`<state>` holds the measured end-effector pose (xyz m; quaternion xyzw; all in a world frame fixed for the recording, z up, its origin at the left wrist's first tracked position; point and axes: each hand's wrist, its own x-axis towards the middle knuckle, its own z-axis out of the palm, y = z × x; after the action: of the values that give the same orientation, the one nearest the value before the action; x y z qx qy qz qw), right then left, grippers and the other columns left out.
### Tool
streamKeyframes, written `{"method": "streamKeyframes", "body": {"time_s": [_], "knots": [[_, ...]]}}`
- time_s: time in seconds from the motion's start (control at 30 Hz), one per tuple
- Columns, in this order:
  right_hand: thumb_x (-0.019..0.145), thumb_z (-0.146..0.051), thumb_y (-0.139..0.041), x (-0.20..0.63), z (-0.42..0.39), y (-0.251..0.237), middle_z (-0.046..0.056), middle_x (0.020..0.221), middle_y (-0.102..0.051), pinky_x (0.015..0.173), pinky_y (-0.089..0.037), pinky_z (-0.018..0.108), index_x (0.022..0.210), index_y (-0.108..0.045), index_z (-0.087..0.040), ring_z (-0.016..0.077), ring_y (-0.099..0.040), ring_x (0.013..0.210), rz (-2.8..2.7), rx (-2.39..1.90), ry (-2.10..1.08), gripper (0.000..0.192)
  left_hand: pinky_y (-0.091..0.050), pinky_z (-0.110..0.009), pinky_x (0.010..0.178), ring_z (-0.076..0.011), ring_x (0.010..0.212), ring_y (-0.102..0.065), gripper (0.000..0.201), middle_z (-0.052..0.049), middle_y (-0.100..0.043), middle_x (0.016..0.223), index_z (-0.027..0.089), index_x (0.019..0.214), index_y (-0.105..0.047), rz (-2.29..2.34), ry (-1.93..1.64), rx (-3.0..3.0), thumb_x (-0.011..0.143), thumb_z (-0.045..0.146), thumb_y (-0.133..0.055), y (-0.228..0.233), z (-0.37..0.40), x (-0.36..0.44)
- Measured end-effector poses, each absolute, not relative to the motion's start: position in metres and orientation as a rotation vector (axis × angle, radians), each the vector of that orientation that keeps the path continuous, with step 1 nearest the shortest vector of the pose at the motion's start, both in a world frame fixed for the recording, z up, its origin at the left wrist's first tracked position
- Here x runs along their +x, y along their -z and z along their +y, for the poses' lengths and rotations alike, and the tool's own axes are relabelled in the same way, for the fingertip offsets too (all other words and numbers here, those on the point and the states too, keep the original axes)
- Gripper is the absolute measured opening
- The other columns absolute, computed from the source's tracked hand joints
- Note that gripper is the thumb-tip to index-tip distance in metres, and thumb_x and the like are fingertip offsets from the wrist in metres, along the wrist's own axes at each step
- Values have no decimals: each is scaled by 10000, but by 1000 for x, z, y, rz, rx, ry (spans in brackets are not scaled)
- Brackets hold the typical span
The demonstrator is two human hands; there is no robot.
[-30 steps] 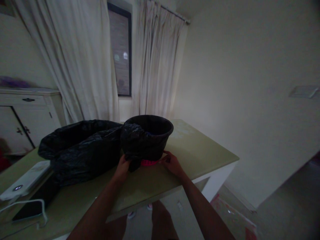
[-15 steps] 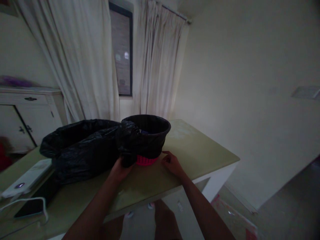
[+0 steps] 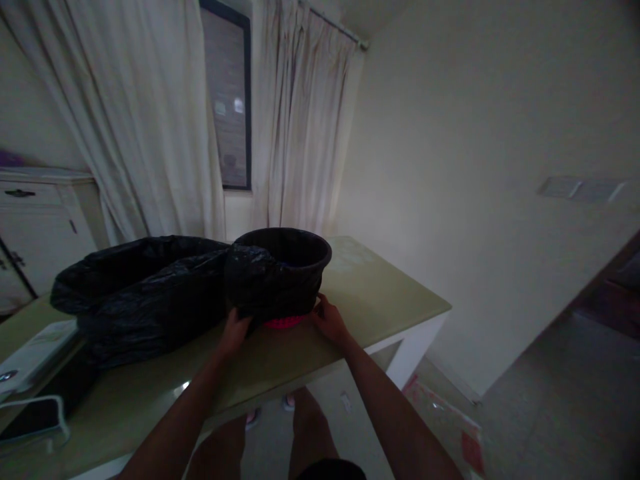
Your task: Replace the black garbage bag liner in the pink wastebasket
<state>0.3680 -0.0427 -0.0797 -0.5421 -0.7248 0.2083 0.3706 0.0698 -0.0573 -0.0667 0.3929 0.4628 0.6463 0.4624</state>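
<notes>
A pink basket [image 3: 286, 323] with holes in its side stands on the table, and only a low strip of it shows. Over its rim and down its outside hangs a black trash bag [image 3: 280, 290], with a bunched part at the left. My left hand [image 3: 235, 332] is closed on the bag's lower left edge, its fingertips partly hidden by the plastic. At the lower right, my right hand [image 3: 330, 323] pinches the bag's edge close to the basket. What lies inside the basket is too dark to make out.
A larger open black bag [image 3: 145, 300] stands against the left of the basket. Further left lie a white box [image 3: 37, 357] and a dark phone [image 3: 33, 421] with a white cable. The table [image 3: 395, 293] ends at a near edge above my legs.
The bag's edge sits lower, so less of the pink basket shows. My right hand has closed in on the bag's edge. The view has turned slightly right.
</notes>
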Motion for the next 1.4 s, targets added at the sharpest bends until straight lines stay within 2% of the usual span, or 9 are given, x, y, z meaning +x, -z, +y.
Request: {"method": "streamKeyframes", "body": {"time_s": [0.23,0.37,0.53,0.73,0.9,1.03,1.13,1.23,1.4], "knots": [[1007,-554,-435,370,-44,77,148,1286,-763,1050,-531,406,1280,-688,-179,289,-695,1185,-1624,-1236,-584,528,-620,-445,887,-343,938,-763,501,-127,-822,973,182,960,-825,1047,-1280,1405,673,574,-946,66,-118,65],[895,-689,-485,372,-40,57,139,1103,-763,838,-572,369,1093,-682,-165,250,-677,956,-1290,-1138,-689,594,-544,-297,613,-220,674,-683,491,-64,-740,747,177,924,-800,1104,-1227,1260,714,601,-930,60,-126,30],[800,-651,-545,363,-23,-5,100,1077,-735,767,-547,300,1080,-662,-179,199,-649,919,-961,-1015,-658,561,-612,-358,800,-255,936,-769,456,-153,-782,1084,179,1103,-711,1207,-1382,814,791,416,-944,42,-112,39],[898,-696,-545,354,-17,-74,124,1405,-705,1065,-553,388,1307,-692,-193,240,-634,1313,-1215,-914,-566,664,-621,-325,808,-180,820,-759,214,-118,-774,1025,172,1019,-712,1055,-1427,713,861,236,-841,20,-105,88],[920,-571,-677,357,-39,-107,136,1269,-772,1102,-529,410,1276,-727,-148,241,-702,1153,-1349,-1076,-393,555,-606,-382,913,-215,936,-756,288,-107,-763,1031,187,1128,-705,1098,-1619,716,845,199,-761,-10,-105,90],[985,-526,-656,360,-67,-126,118,1117,-799,948,-529,379,1132,-793,-175,237,-706,982,-1497,-1358,-135,405,-375,-461,1261,-268,1488,-514,515,-148,-580,1559,230,1467,-588,1207,-1899,865,960,311,-634,-44,-123,81],[1057,-548,-567,357,-87,-137,154,1014,-786,871,-488,370,993,-812,-166,260,-694,944,-1643,-1529,169,458,-152,-476,1352,-325,1617,-334,599,-146,-474,1687,231,1514,-595,1228,-2021,1581,949,396,-707,-69,-140,85],[1084,-544,-525,351,-99,-145,187,993,-775,849,-466,372,931,-807,-156,285,-694,964,-1760,-1603,395,504,-65,-526,1347,-370,1483,-498,440,-141,-687,1444,253,1342,-718,1212,-1791,2291,951,455,-731,-90,-144,98],[1084,-562,-514,347,-99,-159,188,1071,-806,872,-503,355,1042,-850,-158,302,-743,1031,-1722,-1783,289,527,-365,-495,1124,-313,1022,-644,330,-106,-735,936,220,910,-717,1401,-1469,2639,1057,470,-559,-107,-138,114]]}}
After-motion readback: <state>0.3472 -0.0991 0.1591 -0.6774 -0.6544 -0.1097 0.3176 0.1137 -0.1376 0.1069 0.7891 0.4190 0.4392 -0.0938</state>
